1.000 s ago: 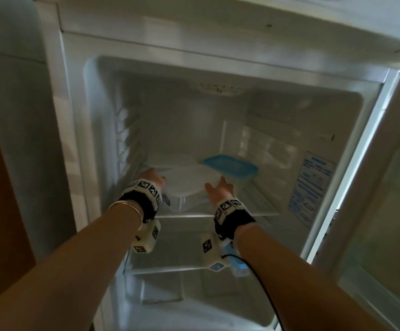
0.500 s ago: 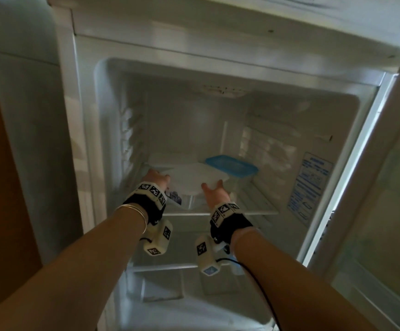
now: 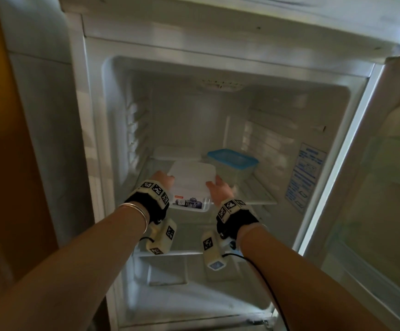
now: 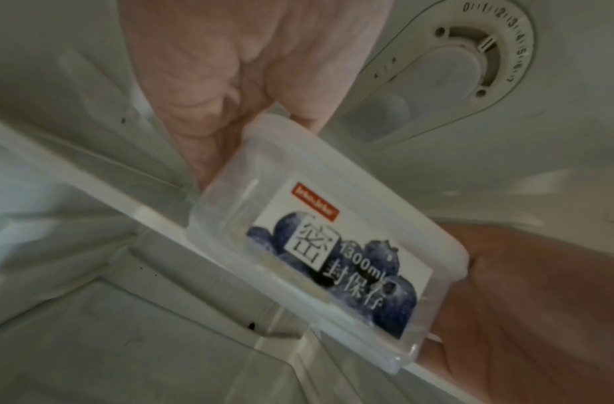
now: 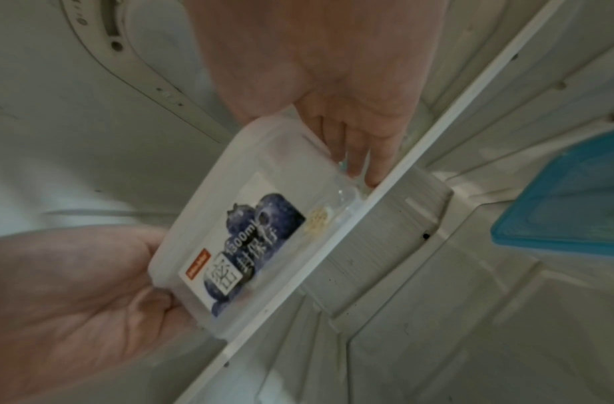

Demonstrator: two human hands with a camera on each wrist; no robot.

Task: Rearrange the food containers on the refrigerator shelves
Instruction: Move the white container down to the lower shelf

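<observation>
We hold a clear container between both hands at the front edge of the upper shelf of the open refrigerator, toward the shelf's left side. Our left hand is clamped on its left end, fingers curled round the side; our right hand clamps the right end, thumb on the white lid. From the head view we see the lid from above and only a strip of the label on the near wall.

The left wrist view shows what the head view cannot: the label in full, with blueberries, a red tag and "1300ml", and the temperature dial on the refrigerator's ceiling. The right wrist view shows our fingers reaching down the container's far side to the shelf edge, and a small pale clump inside against the clear wall; what it is, we cannot tell.

A blue-lidded container sits farther back on the same shelf, toward the right rear corner, just beside ours. Its contents are not discernible.
</observation>
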